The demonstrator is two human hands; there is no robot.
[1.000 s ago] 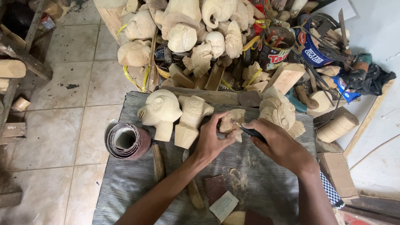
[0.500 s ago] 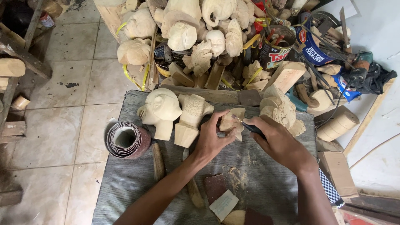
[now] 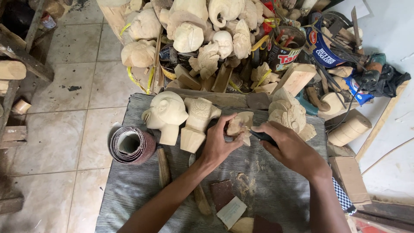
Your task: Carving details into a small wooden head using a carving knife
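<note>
My left hand (image 3: 220, 144) grips a small pale wooden carving (image 3: 239, 125) and steadies it on the grey cloth-covered bench (image 3: 129, 194). My right hand (image 3: 290, 146) is closed on a dark-handled carving tool (image 3: 262, 137) whose tip meets the carving's right side. Two bigger unfinished wooden heads stand just left of my hands: a round-faced one (image 3: 165, 113) and a carved bust (image 3: 196, 123). A detailed carved piece (image 3: 288, 113) lies right behind my right hand.
A roll of sandpaper (image 3: 130, 144) stands at the bench's left edge. Wooden-handled tools (image 3: 163, 166) and sandpaper scraps (image 3: 230, 210) lie near me. Beyond the bench is a heap of rough carvings (image 3: 202, 34), tins (image 3: 282, 51) and wood blocks. Tiled floor (image 3: 77, 77) lies left.
My right hand and the tool have shifted slightly against the carving, small working strokes. My left hand keeps the same hold. Nothing else moved.
</note>
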